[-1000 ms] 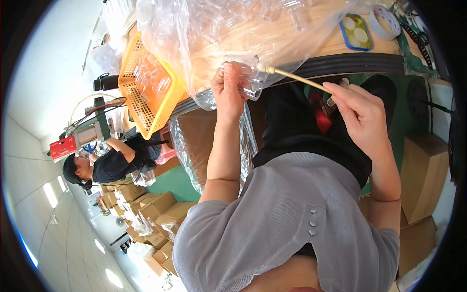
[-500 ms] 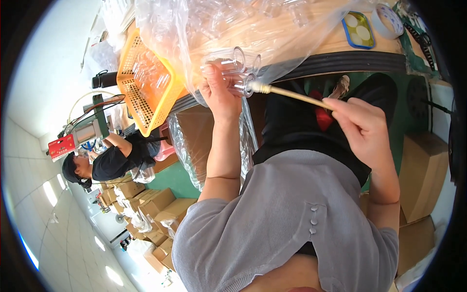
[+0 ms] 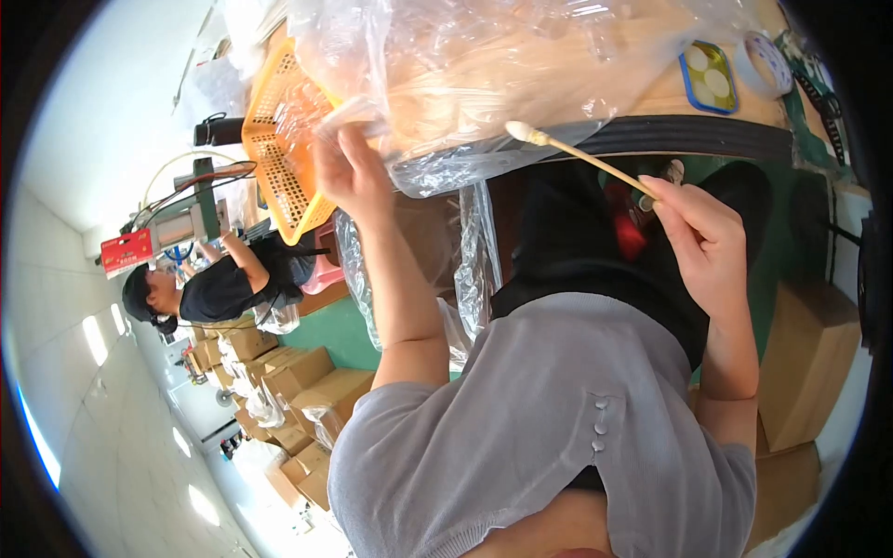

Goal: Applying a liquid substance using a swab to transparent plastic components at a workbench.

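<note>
Right grip [image 3: 705, 232] pinching white-tipped stick [image 3: 595, 162] by one end, left grip [image 3: 358, 181] at yellow basket [image 3: 306, 219], hold unclear

Wooden stick [image 3: 595, 165] in right fingers [image 3: 686, 198]

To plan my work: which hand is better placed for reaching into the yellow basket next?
Probably the left hand: it is near the yellow basket; the right hand, farther away, holds a stick.

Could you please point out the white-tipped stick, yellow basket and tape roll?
White-tipped stick [image 3: 595, 166], head view: middle of its shaft.
Yellow basket [image 3: 271, 160], head view: its perforated wall.
Tape roll [image 3: 744, 68], head view: left side.
</note>
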Available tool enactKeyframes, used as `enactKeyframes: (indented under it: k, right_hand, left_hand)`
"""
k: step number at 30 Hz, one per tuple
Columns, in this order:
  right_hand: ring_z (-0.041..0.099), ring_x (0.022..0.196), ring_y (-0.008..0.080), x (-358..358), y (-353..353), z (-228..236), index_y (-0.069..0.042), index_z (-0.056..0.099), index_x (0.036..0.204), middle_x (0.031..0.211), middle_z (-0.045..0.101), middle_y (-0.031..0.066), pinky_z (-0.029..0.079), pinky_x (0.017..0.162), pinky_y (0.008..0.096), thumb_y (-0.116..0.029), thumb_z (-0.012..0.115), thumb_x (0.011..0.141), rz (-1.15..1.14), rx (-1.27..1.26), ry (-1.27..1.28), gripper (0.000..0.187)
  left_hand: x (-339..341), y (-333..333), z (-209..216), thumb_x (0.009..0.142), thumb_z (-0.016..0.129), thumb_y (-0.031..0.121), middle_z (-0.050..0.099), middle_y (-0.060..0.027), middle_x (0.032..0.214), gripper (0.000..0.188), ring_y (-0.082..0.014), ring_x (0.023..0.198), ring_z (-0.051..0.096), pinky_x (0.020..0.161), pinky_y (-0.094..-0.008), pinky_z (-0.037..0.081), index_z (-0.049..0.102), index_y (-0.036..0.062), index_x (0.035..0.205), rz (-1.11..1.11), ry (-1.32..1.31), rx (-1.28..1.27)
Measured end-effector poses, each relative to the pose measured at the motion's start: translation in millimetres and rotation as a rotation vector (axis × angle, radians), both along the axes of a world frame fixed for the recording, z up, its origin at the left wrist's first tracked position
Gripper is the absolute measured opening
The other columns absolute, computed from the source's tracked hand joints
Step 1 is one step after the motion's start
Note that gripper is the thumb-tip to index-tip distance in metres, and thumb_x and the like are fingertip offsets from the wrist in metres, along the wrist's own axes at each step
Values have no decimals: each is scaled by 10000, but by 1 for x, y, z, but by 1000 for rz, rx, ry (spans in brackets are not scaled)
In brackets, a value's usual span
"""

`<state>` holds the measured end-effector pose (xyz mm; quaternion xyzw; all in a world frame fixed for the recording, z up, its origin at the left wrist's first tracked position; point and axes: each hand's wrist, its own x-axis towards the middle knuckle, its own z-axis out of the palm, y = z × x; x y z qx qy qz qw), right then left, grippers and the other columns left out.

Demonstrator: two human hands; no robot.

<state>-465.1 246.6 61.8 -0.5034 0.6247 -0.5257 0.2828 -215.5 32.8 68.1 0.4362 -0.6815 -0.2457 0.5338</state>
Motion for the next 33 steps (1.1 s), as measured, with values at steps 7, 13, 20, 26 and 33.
enactKeyframes:
  k: [7,13,20,26,33]
  right_hand:
    - [471,561,141,-5,9,-10,8,634,1013,642,511,80,373,539,239,25,573,820,3,59,-42,204]
    - [509,673,90,-5,13,-10,39,610,1046,815,613,61,385,606,200,26,552,843,24,32,-45,211]
    - [483,619,98,-8,26,-6,28,620,1027,716,564,57,376,566,207,33,563,833,-65,68,-35,203]
    - [481,616,96,-11,33,-20,32,618,1029,715,564,56,376,569,205,24,564,838,-121,80,-79,199]
    - [479,611,100,-11,31,-18,32,616,1032,717,564,55,377,568,213,9,565,842,-82,51,-88,198]
  left_hand:
    - [77,-74,-7,804,654,272,523,-130,1101,233,-296,841,605,657,-385,503,629,91,949,557,-1082,-253]
    - [-12,-53,-41,776,644,127,570,-144,998,239,-276,806,604,635,-358,505,610,63,1004,27,-708,-71]
    - [-36,-113,-108,718,590,46,560,-130,927,254,-345,877,551,723,-411,480,599,61,972,-4,-952,-381]
    - [-41,-107,-65,710,597,45,565,-94,963,45,-282,924,543,731,-384,484,627,51,742,-215,-1041,-539]
    - [-66,-106,-62,758,543,85,552,-110,1041,65,-256,982,551,723,-386,498,607,79,764,-475,-1253,-472]
